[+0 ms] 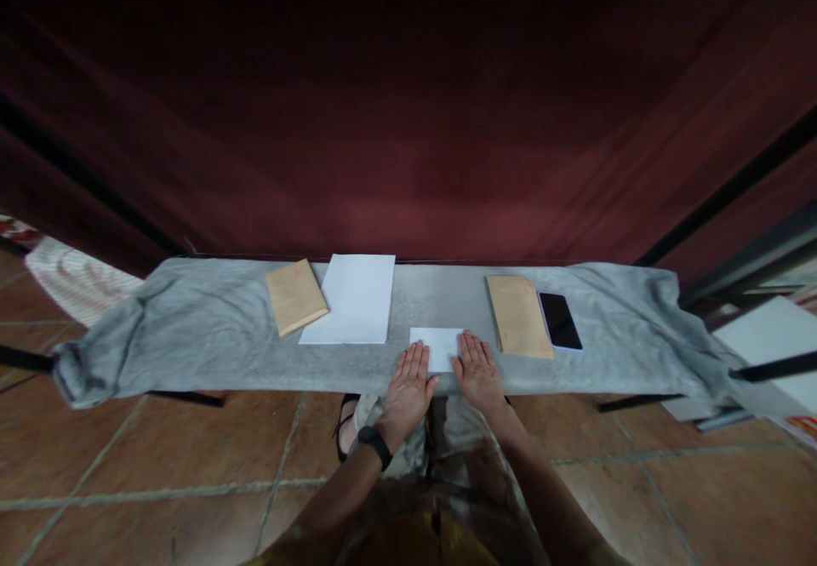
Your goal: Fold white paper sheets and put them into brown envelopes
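Note:
A small white sheet of paper, apparently folded, lies near the front edge of the cloth-covered table. My left hand rests flat on its left side, fingers stretched out. On its right side my right hand lies flat too, fingers extended. Neither hand grips anything. Left of the hands is a stack of larger white paper, with a brown envelope stack overlapping its left edge. To the right lies another brown envelope stack.
A phone with a dark screen lies beside the right envelopes. Grey cloth covers the narrow table and hangs bunched at both ends. Behind it hangs a dark red curtain. White boards stand at the far right.

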Motion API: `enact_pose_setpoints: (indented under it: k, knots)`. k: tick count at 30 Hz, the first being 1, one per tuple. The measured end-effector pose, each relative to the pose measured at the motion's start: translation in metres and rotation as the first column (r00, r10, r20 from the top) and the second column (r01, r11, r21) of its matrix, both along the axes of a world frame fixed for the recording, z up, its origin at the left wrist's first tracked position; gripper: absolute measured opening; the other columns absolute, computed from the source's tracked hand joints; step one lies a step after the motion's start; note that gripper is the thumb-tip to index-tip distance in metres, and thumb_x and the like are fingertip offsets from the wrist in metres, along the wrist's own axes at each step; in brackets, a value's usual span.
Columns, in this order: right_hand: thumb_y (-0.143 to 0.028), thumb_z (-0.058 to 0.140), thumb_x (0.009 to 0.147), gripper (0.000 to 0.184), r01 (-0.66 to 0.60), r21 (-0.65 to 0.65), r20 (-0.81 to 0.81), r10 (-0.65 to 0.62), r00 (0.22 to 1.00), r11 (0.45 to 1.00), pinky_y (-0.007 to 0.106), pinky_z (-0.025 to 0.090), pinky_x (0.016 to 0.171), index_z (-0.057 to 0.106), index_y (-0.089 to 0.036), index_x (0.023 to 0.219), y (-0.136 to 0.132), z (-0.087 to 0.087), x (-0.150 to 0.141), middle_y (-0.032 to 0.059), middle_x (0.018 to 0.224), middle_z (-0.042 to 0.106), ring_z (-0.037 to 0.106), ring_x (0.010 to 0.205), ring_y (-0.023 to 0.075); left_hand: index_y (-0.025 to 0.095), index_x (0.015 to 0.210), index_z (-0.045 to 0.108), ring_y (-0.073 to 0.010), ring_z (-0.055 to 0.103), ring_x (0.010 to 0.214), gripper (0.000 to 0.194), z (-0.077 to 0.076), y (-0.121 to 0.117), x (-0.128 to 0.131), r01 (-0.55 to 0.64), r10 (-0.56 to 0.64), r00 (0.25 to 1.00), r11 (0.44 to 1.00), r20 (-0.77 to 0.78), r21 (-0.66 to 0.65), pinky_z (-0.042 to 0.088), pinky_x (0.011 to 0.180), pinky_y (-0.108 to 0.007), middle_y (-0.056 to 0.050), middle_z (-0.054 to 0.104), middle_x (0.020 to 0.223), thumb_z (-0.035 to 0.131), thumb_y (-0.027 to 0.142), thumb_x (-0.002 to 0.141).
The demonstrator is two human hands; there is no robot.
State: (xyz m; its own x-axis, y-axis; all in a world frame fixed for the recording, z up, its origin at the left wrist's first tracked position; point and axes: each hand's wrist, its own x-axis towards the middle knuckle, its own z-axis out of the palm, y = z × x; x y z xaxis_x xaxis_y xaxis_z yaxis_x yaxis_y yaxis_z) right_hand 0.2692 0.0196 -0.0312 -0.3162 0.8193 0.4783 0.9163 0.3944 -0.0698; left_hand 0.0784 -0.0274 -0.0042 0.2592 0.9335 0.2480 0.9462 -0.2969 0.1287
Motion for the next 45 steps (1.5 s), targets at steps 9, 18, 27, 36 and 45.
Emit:
enact_pose_setpoints:
  k: [9, 18, 27, 36, 45]
  knots:
    - [-0.036, 0.035, 0.105, 0.058, -0.191, -0.139, -0.029, 0.188, 0.982, 0.972, 0.044, 0.029, 0.12, 0.025, -0.013, 0.157, -0.04, 0.013, -0.028, 0.0141, 0.157, 0.041, 0.037, 0.145, 0.0225, 0.008, 0.155, 0.026, -0.0251, 0.019, 0.152, 0.061, 0.007, -0.004, -0.002, 0.008, -0.009, 1.0, 0.998, -0.01, -0.064, 0.025, 0.123, -0.048, -0.018, 0.028, 0.162, 0.038, 0.026, 0.098]
    - [-0.032, 0.036, 0.103, 0.058, -0.113, -0.116, 0.012, 0.115, 0.993, 0.987, 0.046, 0.029, 0.119, 0.027, -0.011, 0.156, -0.047, 0.0, -0.008, 0.0148, 0.156, 0.042, 0.04, 0.143, 0.0253, 0.006, 0.147, 0.043, -0.0264, 0.031, 0.148, 0.053, 0.008, 0.007, 0.015, -0.085, 0.088, 0.996, 0.992, 0.031, -0.089, 0.028, 0.122, -0.049, -0.018, 0.041, 0.155, 0.031, 0.034, 0.102]
    - [-0.027, 0.036, 0.101, 0.056, -0.125, -0.081, 0.046, 0.129, 0.991, 0.989, 0.046, 0.029, 0.119, 0.033, -0.01, 0.154, -0.048, -0.007, -0.007, 0.0153, 0.153, 0.046, 0.043, 0.141, 0.0262, 0.013, 0.152, 0.036, -0.024, 0.028, 0.15, 0.058, -0.001, 0.05, 0.032, -0.042, 0.05, 0.995, 0.994, 0.085, -0.097, 0.025, 0.123, -0.049, -0.013, 0.037, 0.159, 0.029, 0.042, 0.103]
    - [-0.016, 0.034, 0.099, 0.052, -0.175, -0.113, 0.033, 0.18, 0.983, 0.978, 0.051, 0.028, 0.119, 0.043, -0.018, 0.15, -0.021, 0.012, -0.019, 0.0127, 0.152, 0.048, 0.041, 0.143, 0.0275, 0.013, 0.156, 0.028, -0.0239, 0.026, 0.151, 0.06, -0.01, 0.049, 0.0, -0.115, 0.117, 0.992, 0.991, 0.04, -0.065, 0.023, 0.123, -0.049, -0.013, 0.034, 0.16, 0.03, 0.038, 0.102]
    - [-0.028, 0.041, 0.101, 0.053, -0.067, -0.018, 0.07, 0.068, 0.995, 0.998, 0.055, 0.034, 0.113, 0.039, -0.014, 0.152, 0.0, -0.001, -0.029, 0.0193, 0.156, 0.04, 0.042, 0.141, 0.0335, 0.021, 0.136, 0.057, -0.0187, 0.049, 0.137, 0.042, 0.015, 0.028, -0.037, -0.019, 0.021, 0.991, 1.0, 0.132, -0.02, 0.035, 0.118, -0.042, -0.007, 0.059, 0.143, 0.035, 0.029, 0.102]
